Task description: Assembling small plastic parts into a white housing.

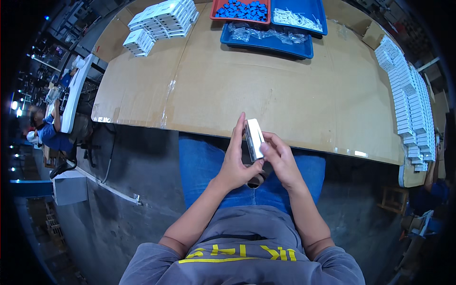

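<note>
We are in a factory packing hall. Evidence: a long bench (294,95) topped with taped cardboard; white boxes stacked in rows at its right edge (411,99) and far left corner (161,21); blue trays (304,50) of bagged parts and a red tray (216,12) of blue pieces. A second worker (47,130) sits at another bench (76,90) on bare concrete floor (123,190).

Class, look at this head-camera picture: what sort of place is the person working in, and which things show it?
Probably a factory packing or assembly station. Rows of small white boxes line the cardboard-covered table, a blue tray holds bagged parts, and both hands hold a small white box.
</note>
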{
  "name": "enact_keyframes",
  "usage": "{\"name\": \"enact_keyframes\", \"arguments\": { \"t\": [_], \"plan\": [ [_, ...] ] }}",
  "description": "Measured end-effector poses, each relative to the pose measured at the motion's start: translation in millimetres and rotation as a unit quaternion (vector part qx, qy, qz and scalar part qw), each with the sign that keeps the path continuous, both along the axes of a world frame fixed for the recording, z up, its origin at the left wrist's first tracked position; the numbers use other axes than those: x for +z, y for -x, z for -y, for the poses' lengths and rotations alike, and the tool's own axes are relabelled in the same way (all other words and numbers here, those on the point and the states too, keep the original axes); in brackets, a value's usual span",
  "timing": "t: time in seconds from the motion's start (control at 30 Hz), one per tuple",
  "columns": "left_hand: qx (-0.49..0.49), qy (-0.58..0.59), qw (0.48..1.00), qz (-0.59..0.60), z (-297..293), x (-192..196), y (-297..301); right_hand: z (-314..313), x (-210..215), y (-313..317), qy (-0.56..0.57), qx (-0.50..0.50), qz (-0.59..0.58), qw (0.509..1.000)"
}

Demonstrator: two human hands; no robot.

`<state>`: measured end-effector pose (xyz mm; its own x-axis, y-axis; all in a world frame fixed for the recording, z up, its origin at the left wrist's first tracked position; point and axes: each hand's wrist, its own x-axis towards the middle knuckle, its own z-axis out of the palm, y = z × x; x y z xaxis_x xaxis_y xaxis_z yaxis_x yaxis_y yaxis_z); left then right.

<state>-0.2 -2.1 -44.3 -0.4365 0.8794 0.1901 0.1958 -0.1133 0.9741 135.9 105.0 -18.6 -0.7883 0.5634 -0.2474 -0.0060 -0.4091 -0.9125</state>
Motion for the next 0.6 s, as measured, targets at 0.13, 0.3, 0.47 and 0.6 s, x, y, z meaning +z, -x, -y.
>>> {"name": "enact_keyframes", "arguments": {
  "t": [0.13, 0.3, 0.47, 0.6],
  "plan": [
    [-0.031, -0.018, 0.997, -0.067, -3, 7, -3, 4, 1, 0, 0.013, 0.003, 0.001, 1.000],
    [0.023, -0.034, 0.974, 0.224, -9, 7, -18, 25, -22, 10, -0.153, -0.070, -0.075, 0.983],
    [0.045, -0.058, 0.952, 0.298, -15, 20, -22, 27, -11, 10, -0.379, -0.098, -0.030, 0.920],
    [0.069, -0.077, 0.964, 0.246, -20, 22, -26, 38, -12, 14, -0.355, -0.122, -0.050, 0.925]
  ]
}}
